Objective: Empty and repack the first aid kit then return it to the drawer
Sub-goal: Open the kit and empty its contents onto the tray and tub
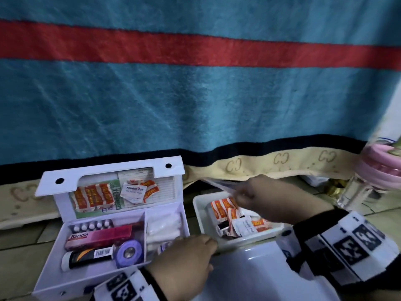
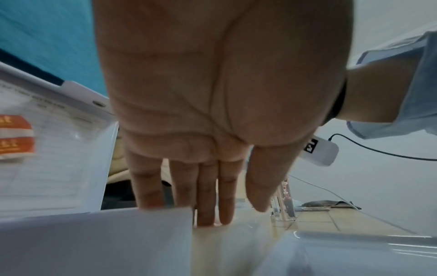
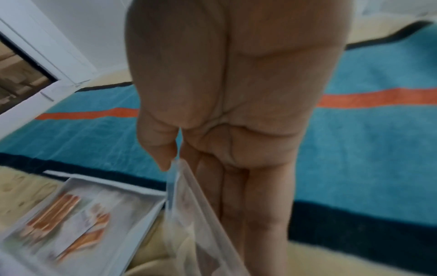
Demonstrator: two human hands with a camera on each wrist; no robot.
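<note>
The first aid kit (image 1: 104, 233) sits open on the floor, still half full. Her left hand (image 1: 184, 261), fingers straight, steadies its right edge while the right hand (image 1: 260, 198) pinches a clear plastic pouch (image 3: 189, 214) above the white tray (image 1: 201, 216), apparently mid-emptying.

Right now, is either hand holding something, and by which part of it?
The right hand pinches a clear plastic bag by its top edge, between thumb and fingers. The left hand holds nothing; its straight fingers rest at the first aid kit's right edge.
</note>
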